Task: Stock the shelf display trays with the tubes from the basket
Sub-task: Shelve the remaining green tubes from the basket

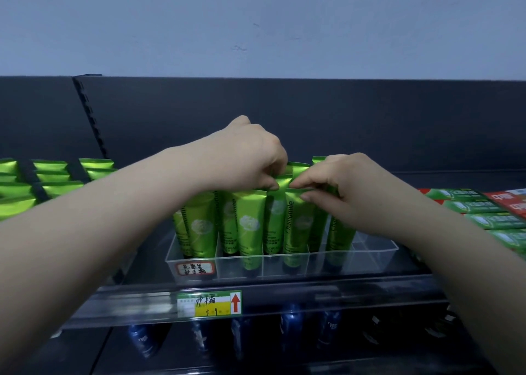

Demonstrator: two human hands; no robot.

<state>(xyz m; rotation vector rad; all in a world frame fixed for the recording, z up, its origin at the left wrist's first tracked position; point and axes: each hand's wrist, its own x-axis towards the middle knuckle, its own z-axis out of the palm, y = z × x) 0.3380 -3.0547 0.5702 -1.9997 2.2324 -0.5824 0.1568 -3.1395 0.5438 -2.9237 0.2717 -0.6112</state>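
On the far left of the shelf (284, 289) a tray of green tubes (54, 175) already looks full. My left hand (250, 158) pinches the flat crimped top of a tube (280, 181) in the clear divided tray (370, 248) at centre, and my right hand (338, 186) pinches the crimp of the neighbouring tube (297, 223), I judge to square both in their slots. The tubes stand with long axes upright, caps down, labels facing me for shoppers. The tray's rightmost compartment looks empty. Boxed goods (489, 218) lie far right.
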